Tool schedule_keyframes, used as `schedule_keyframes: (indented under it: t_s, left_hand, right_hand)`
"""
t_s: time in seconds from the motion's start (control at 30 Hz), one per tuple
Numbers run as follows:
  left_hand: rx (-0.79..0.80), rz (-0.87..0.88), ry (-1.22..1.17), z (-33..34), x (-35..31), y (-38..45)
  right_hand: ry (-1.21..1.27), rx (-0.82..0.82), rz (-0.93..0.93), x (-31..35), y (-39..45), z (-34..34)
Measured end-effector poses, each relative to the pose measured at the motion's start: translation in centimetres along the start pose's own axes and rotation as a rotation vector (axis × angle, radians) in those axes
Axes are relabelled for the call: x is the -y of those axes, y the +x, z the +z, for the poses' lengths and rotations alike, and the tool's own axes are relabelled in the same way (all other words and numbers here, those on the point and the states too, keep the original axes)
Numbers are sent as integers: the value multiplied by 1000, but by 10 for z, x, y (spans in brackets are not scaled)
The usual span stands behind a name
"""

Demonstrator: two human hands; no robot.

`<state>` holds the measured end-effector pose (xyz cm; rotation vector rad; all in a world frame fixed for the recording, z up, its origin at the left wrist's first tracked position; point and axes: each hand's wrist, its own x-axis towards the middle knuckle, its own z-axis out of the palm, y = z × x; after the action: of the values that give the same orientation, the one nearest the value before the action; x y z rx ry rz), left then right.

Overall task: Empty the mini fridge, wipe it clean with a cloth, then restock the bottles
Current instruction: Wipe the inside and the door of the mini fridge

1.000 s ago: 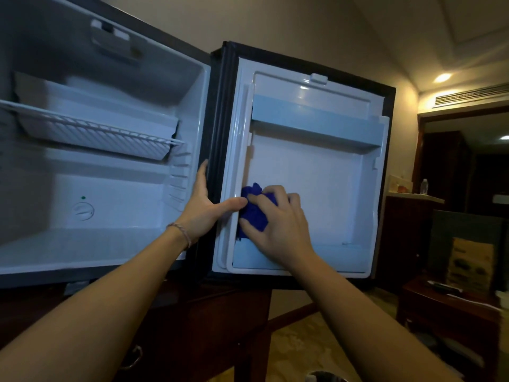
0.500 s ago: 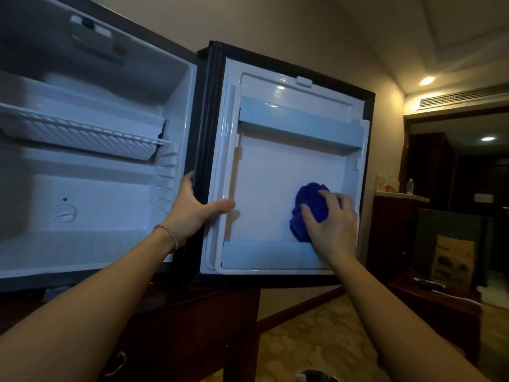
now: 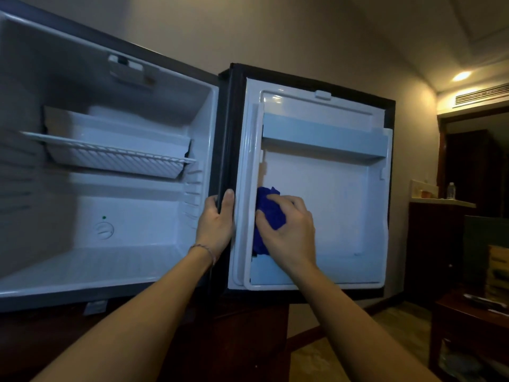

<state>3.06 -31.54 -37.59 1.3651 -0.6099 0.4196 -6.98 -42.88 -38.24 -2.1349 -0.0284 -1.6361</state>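
Note:
The mini fridge (image 3: 132, 266) stands open with no bottles inside; a white wire shelf (image 3: 110, 155) crosses its upper part. Its door (image 3: 330, 188) is swung out to the right, inner side facing me. My left hand (image 3: 217, 224) grips the hinge-side edge of the door, fingers wrapped round it. My right hand (image 3: 289, 230) holds a bunched blue cloth (image 3: 267, 213) against the lower left of the door's inner panel, just above the bottom door shelf (image 3: 344, 277).
A door shelf bar (image 3: 325, 142) spans the upper door. The fridge sits on a dark wooden cabinet (image 3: 248, 340). At the right are a dark counter (image 3: 440, 205) with a small bottle (image 3: 451, 190), a cardboard box (image 3: 498, 268) and a low wooden table (image 3: 468, 312).
My right hand has swept the blue cloth from the right side of the door's inner panel back to its left side. My left hand stays on the door edge.

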Motion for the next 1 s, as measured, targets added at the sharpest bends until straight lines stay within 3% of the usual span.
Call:
schedule_keyframes:
  t_s: [0.17,0.33,0.57,0.77,1.0]
  left_hand:
    - [-25,-12,73,-1,6,4]
    - [-20,-17,23,-1,4,4]
    - [-19,-3,-12,-1,3,2]
    - [0,-14,-33,-2,3,2]
    - [28,-31,-43,-4,-2,-2]
  right_hand:
    - [425,-185,208,16,13,-5]
    - [459,-244,108,41,55,-7]
    - [495,-14,111,48,70,-16]
    - [429,32,50,49,44,-12]
    - [374,150,122,31,-7,-4]
